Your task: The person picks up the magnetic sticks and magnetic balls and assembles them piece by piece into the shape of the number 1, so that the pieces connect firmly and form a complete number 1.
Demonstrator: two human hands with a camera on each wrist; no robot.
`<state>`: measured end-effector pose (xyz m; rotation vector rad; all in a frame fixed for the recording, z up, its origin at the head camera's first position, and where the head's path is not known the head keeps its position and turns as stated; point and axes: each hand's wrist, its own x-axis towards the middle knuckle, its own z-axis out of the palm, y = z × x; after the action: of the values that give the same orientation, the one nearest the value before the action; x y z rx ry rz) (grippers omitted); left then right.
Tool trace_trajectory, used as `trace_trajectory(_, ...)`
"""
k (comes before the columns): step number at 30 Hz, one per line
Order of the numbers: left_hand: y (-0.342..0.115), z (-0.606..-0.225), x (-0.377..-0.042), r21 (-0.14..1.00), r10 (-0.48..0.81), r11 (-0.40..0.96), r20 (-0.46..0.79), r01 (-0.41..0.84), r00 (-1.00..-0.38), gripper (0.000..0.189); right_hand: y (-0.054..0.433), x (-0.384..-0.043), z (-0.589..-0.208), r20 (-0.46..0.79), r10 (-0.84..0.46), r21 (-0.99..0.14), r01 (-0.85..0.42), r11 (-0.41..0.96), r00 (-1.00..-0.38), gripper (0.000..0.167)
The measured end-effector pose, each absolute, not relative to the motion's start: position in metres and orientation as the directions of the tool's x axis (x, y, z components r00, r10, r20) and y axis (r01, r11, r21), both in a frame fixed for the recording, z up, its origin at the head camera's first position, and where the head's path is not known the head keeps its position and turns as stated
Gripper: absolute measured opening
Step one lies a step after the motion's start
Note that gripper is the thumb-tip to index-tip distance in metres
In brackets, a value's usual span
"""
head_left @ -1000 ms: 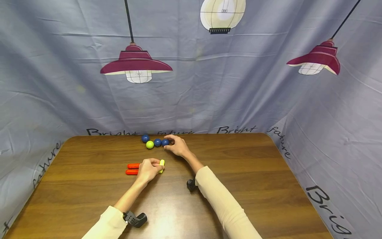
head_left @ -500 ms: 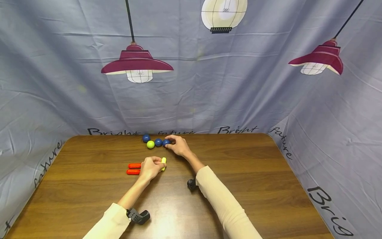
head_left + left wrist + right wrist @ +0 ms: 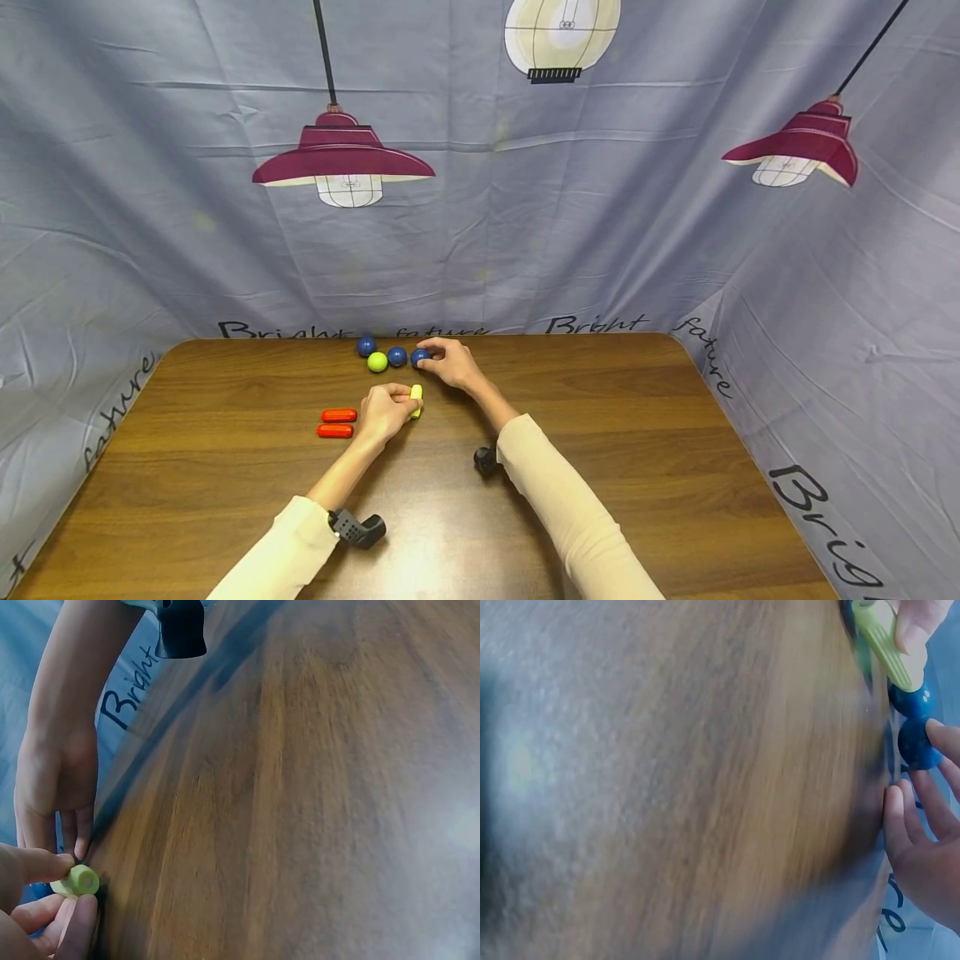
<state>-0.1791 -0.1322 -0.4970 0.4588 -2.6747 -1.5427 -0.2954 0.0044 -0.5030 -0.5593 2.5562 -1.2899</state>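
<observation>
My left hand (image 3: pixel 384 412) pinches a short yellow-green ribbed rod (image 3: pixel 416 392) between thumb and fingers, in front of the row of balls. In the left wrist view the round end of the rod (image 3: pixel 86 880) faces the camera. At the back of the table my right hand (image 3: pixel 453 364) grips a blue ball (image 3: pixel 419 357) with thumb and fingers. In the right wrist view the rod hangs near that blue ball (image 3: pixel 916 746); whether they touch, I cannot tell. A second blue ball (image 3: pixel 397 357) lies just left of the gripped one.
A yellow-green ball (image 3: pixel 377 362) and another blue ball (image 3: pixel 366 347) lie left of the gripped ball. Two red rods (image 3: pixel 339 415) lie side by side left of my left hand. A printed curtain (image 3: pixel 480 250) closes off the table's (image 3: pixel 615 467) back edge.
My left hand has carried the rod to the right and away from me, leaving both red rods in full view. My right hand has drawn the gripped ball slightly right, off its neighbour.
</observation>
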Motion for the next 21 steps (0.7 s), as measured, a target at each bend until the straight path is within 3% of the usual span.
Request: trace_trajectory(21,-0.12,-0.499,-0.196,0.925,-0.243,0.329,-0.113,-0.192,-0.963,0.028,0.021,-0.292,-0.503,-0.079,-0.425,-0.896,-0.123,0.426,-0.902,0.032)
